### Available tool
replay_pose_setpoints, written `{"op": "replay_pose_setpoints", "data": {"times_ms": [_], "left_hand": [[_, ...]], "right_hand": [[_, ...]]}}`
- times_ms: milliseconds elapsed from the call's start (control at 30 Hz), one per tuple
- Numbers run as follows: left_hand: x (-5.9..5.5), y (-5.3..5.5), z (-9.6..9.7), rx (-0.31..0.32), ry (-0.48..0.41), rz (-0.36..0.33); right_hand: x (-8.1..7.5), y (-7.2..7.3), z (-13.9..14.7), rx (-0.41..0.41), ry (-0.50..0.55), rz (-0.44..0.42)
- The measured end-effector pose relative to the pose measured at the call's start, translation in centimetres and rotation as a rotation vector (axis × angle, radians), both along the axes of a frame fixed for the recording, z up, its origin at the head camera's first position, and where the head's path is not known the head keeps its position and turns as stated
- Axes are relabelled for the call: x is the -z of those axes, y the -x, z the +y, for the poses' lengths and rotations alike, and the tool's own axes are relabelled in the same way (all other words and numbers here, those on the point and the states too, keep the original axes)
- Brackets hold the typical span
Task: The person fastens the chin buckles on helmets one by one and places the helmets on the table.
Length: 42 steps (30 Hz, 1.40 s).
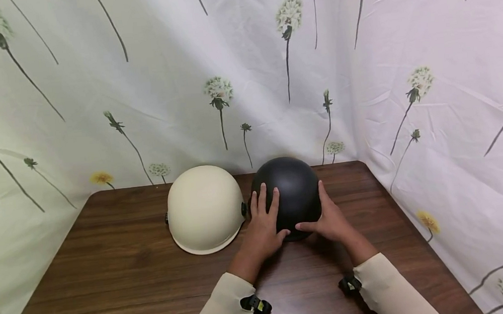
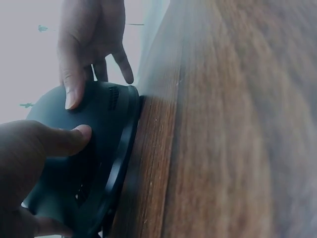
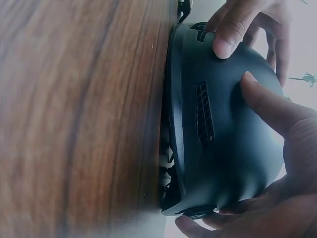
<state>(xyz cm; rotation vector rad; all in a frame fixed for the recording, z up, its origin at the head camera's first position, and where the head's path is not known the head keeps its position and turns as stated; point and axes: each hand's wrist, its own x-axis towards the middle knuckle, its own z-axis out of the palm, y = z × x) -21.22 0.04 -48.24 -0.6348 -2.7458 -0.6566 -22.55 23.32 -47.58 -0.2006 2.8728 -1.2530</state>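
A black helmet (image 1: 295, 188) sits dome-up on the wooden table (image 1: 121, 270), near its back edge. My left hand (image 1: 263, 231) grips the helmet's left side, with fingers spread over the dome and the thumb near the front rim. On the other side, my right hand (image 1: 332, 220) holds it with the thumb at the front and the fingers along the right side. Slotted vents (image 3: 204, 116) show above the rim in the right wrist view. The rim lies at the tabletop in the left wrist view. Some fingers are hidden behind the dome.
Just left of the black helmet stands a cream helmet (image 1: 204, 207), also dome-up, with a dark round knob (image 1: 244, 209) on its side. A white flower-print curtain (image 1: 251, 61) hangs behind the table and along both sides.
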Motion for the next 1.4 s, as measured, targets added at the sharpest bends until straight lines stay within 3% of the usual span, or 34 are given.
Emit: {"op": "replay_pose_setpoints", "data": {"times_ms": [267,533,800,1000,1267,1400], "left_hand": [[0.2,-0.5,0.5,0.001,-0.124,0.018],[0.2,-0.9,1.0,0.012,-0.288,0.061],[0.1,-1.5,1.7,0.023,-0.387,0.116],[-0.2,-2.0,2.1,0.001,-0.397,0.128],[-0.8,-2.2,2.1,-0.047,-0.335,0.055],[-0.9,-1.8,1.7,-0.010,-0.342,0.101]], "right_hand": [[-1.2,-0.6,0.0,0.010,-0.047,0.165],[-3.6,-1.8,-0.8,0.040,-0.081,0.232],[-5.5,-3.1,-1.0,0.056,-0.157,0.335],[-6.4,-3.7,-0.9,0.043,-0.204,0.394],[-7.2,-4.3,-0.8,0.028,-0.223,0.488],[-7.5,-4.4,-0.7,0.006,-0.224,0.513]]}}
